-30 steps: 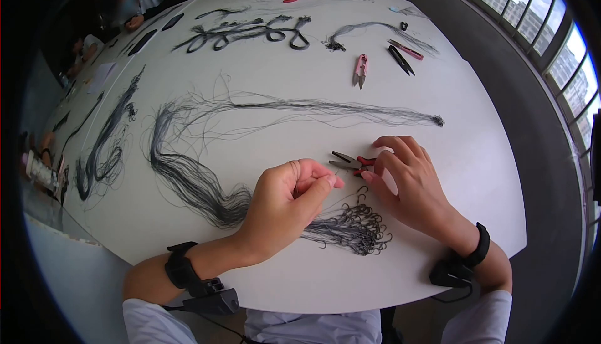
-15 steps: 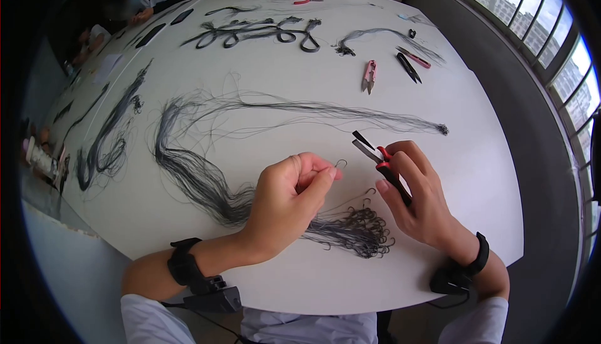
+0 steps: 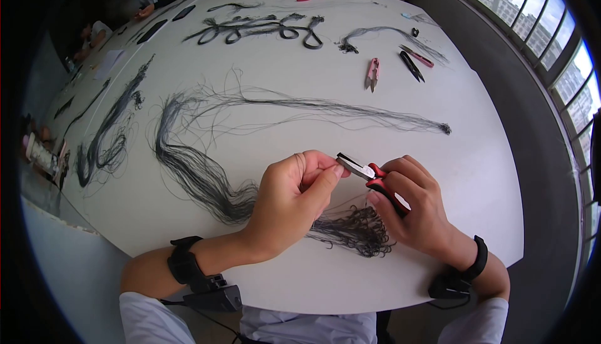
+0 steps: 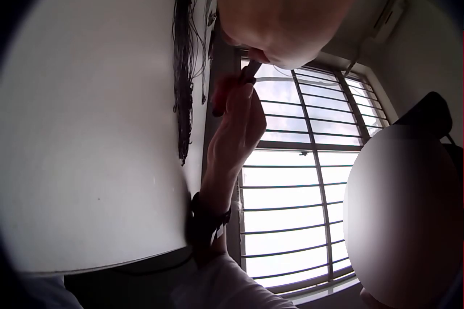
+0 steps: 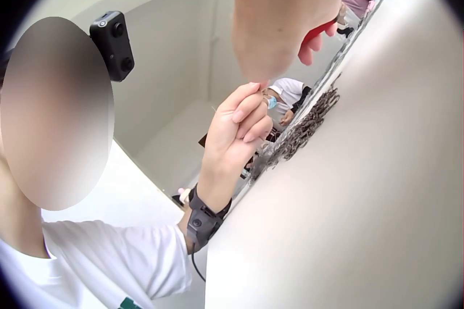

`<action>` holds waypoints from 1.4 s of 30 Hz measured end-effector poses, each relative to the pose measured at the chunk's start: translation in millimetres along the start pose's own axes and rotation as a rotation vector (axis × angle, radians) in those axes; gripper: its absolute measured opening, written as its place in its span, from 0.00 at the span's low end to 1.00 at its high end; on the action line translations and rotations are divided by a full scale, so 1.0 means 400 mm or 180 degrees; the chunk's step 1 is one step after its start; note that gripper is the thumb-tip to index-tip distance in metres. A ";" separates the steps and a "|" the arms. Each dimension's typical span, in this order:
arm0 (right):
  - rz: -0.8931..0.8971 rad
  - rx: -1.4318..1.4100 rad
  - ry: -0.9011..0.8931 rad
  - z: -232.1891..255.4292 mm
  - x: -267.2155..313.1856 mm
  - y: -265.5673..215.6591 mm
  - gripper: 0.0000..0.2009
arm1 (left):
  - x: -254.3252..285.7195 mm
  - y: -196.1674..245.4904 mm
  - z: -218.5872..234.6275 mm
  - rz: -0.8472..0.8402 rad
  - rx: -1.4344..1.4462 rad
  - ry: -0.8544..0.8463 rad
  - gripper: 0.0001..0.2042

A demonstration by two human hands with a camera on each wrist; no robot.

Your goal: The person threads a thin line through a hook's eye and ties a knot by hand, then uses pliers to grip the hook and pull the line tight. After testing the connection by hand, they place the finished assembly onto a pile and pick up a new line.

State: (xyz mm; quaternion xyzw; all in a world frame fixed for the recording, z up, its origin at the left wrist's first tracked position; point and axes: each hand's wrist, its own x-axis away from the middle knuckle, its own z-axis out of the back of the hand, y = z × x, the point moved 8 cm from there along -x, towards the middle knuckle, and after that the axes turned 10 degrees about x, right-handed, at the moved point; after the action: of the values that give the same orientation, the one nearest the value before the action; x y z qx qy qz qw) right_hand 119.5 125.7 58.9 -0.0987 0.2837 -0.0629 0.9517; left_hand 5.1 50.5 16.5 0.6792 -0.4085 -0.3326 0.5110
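Observation:
My left hand (image 3: 291, 194) pinches a small fish hook between thumb and forefinger, the hook mostly hidden by the fingertips and the plier jaws. Pliers (image 3: 358, 168) with red and black handles are gripped in my right hand (image 3: 414, 199), their tips right at the left fingertips. A thin line crosses the left forefinger. Below the hands lies a heap of dark fish hooks (image 3: 364, 232), tied to a thick bundle of dark fishing line (image 3: 197, 178) that passes behind the left hand. In the right wrist view the left hand (image 5: 235, 131) shows curled fingers.
A long strand bundle (image 3: 325, 106) stretches across the table (image 3: 282, 294). Pink thread snips (image 3: 373, 73), black snips (image 3: 411, 66) and looped dark line (image 3: 256, 31) lie farther back. Another line bundle (image 3: 119, 118) is at the left. Other people sit around the far edges.
The right hand has picked up the pliers from the table and brought their tips leftward to the left fingertips. The left hand has stayed nearly in place, still pinching the hook.

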 end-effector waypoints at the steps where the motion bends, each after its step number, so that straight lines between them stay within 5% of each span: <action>1: 0.0021 -0.0072 0.0137 0.002 0.002 0.001 0.08 | 0.000 -0.001 -0.001 0.0008 0.0032 -0.0015 0.08; 6: -0.0188 -0.0352 0.0225 0.010 0.006 0.009 0.08 | -0.003 -0.003 -0.006 0.0052 0.0011 -0.0117 0.09; 8: -0.0687 -0.0731 -0.0148 -0.002 0.005 0.031 0.09 | -0.005 -0.002 -0.007 0.0060 -0.0017 -0.0162 0.09; 17: -0.1141 -0.1650 -0.0661 -0.044 0.018 0.063 0.12 | -0.005 -0.010 -0.003 0.0186 -0.0181 -0.0173 0.10; 21: -0.1110 -0.1532 -0.0734 -0.039 0.013 0.059 0.11 | -0.009 -0.014 -0.002 0.0250 0.0020 -0.0205 0.10; 26: -0.0375 -0.0739 -0.0053 -0.001 0.001 0.033 0.08 | -0.011 -0.015 -0.004 0.0427 0.0188 -0.0238 0.10; 36: -0.0698 -0.0859 -0.0167 -0.008 0.006 0.056 0.07 | -0.012 -0.022 0.001 0.0437 0.0334 -0.0187 0.10; 42: -0.0230 -0.0228 0.0114 0.016 0.002 0.026 0.07 | -0.014 -0.021 0.009 0.0381 0.0374 -0.0031 0.10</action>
State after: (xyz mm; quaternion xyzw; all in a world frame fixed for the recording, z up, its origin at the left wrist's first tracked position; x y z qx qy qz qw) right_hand 124.2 136.5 61.5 -0.1416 0.2990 -0.0888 0.9395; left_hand 1.2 55.0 7.7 0.6808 -0.4697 -0.2801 0.4872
